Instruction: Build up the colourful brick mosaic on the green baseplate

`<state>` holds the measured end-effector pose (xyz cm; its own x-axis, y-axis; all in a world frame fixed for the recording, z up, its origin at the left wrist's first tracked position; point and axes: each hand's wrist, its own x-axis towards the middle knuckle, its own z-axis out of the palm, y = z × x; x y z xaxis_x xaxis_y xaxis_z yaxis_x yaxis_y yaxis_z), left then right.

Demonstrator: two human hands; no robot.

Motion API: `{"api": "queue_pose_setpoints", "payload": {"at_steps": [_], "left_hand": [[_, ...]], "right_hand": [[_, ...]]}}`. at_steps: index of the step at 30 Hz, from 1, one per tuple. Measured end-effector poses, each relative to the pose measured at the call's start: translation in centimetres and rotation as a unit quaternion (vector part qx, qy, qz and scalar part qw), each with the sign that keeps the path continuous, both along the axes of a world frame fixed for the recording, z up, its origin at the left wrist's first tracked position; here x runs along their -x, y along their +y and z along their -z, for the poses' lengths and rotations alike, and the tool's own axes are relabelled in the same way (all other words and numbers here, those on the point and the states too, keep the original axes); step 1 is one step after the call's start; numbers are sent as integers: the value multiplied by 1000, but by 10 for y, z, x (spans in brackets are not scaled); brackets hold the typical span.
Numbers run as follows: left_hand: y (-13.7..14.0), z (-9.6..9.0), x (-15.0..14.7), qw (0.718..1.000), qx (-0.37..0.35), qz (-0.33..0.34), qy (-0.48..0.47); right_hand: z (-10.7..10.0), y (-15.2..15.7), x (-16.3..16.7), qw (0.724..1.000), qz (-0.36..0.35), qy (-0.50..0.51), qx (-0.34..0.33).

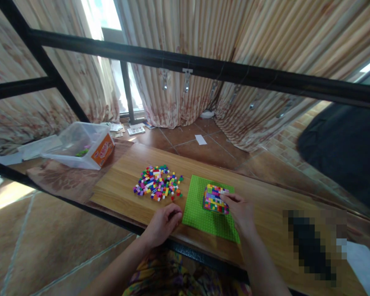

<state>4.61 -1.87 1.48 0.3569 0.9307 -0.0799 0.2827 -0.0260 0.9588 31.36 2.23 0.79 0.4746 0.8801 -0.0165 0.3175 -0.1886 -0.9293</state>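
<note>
Multicoloured brick block (214, 200) on the green baseplate (193, 201); right hand (243, 211) at its right side, fingers drawn narrow against the top, cannot tell whether a brick is between them. Left hand (162, 223) by the baseplate's left edge, fingers loosely curled, contents hidden. Beyond it, loose bricks (158, 184) heaped on the wooden table (117, 174), clear bin (76, 159) farther left.

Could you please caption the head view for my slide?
Right hand at a colourful brick build on a green baseplate, loose bricks nearby.
</note>
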Motion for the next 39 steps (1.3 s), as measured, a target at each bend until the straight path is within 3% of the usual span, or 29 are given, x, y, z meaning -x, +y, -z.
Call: {"api": "queue_pose_setpoints", "payload": {"at_steps": [5,9,12,16,20,25,34,37,39], "left_hand": [[1,2,0,1000,8,1,-9],[1,3,0,999,16,1,-46],[1,5,-1,997,23,-8,-68],[1,8,-1,994,38,-9,-99],[2,12,3,990,25,11,-140],[3,11,8,990,23,19,-138],[2,6,11,980,69,56,-176],[2,7,12,986,51,54,-151],[1,6,12,990,35,50,-130]], "right_hand": [[-10,-4,3,1000,8,-22,18],[-20,-24,22,992,10,-123,-22],[-20,-46,52,981,-96,-144,-88],[-14,-69,93,950,-215,-196,-116],[-9,-74,115,924,-262,-254,-117],[-8,-72,119,909,-282,-277,-130],[-11,-73,116,923,-292,-219,-120],[-17,-68,99,950,-242,-166,-110],[-23,-61,77,972,-170,-131,-92]]}}
